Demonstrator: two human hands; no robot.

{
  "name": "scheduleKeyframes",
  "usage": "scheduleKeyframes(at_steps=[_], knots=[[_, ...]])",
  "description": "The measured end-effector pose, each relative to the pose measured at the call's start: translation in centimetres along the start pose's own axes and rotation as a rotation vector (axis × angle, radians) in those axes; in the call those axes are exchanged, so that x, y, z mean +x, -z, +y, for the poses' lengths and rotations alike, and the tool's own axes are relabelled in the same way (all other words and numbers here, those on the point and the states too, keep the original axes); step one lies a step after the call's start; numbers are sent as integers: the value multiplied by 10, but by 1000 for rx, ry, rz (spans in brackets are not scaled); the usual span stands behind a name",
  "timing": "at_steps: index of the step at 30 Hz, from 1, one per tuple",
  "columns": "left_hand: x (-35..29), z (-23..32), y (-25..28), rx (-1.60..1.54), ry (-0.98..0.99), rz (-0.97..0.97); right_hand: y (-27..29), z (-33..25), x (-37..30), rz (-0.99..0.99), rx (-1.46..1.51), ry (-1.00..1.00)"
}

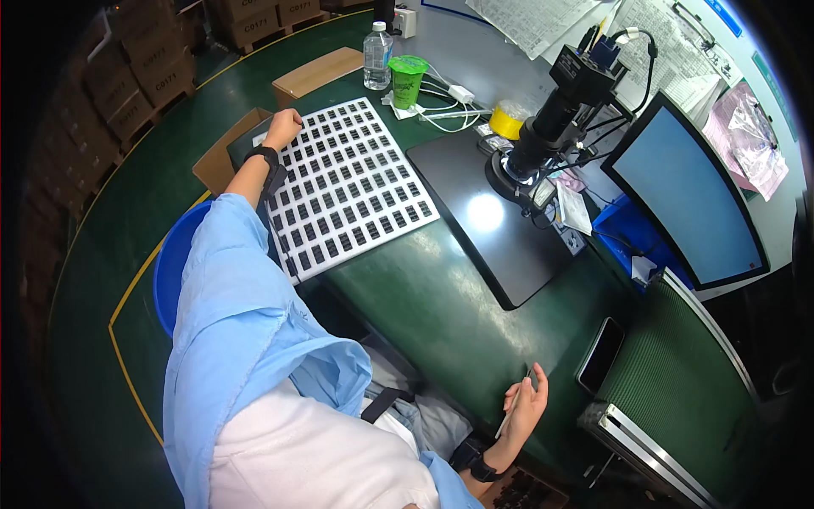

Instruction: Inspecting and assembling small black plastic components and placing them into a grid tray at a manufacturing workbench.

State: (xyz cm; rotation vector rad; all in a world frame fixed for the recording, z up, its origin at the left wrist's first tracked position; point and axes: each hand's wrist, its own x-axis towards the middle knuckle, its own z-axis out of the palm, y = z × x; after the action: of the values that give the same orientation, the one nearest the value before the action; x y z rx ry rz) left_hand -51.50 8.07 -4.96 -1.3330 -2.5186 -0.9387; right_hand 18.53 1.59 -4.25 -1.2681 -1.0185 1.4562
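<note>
Tray [377,240] of small dark parts [346,243] lies at table's [407,284] left end. Left hand [285,129]: curled at tray's far-left corner, contents unclear. Right hand [526,402]: wrapped loosely around slim tool [508,419], near table's front edge.

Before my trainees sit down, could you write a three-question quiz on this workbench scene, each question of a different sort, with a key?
1. True or false: the left hand is touching the monitor.
2. What does the right hand hold?
A) a phone
B) a slim, pale tool
C) a roll of yellow tape
3. Fill in the blank: right beside the green cup stands a ____.

Key:
1. False: it is at the edge of the white tray of small black parts.
2. B.
3. Clear bottle.
</note>
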Motion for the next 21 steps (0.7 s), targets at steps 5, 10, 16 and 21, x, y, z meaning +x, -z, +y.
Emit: scheduleKeyframes(at_steps=[5,10,16,21], knots=[[3,2,-6,-3,-60,4,-1,0,-2,21,-2,1],[20,-22,-29,221,-214,121,-3,0,-9,84,21,5],[27,-35,-45,334,-190,44,4,7,-3,-11,81,-24],[29,-49,-42,366,-307,138,31,-14,-7,-97,109,-16]])
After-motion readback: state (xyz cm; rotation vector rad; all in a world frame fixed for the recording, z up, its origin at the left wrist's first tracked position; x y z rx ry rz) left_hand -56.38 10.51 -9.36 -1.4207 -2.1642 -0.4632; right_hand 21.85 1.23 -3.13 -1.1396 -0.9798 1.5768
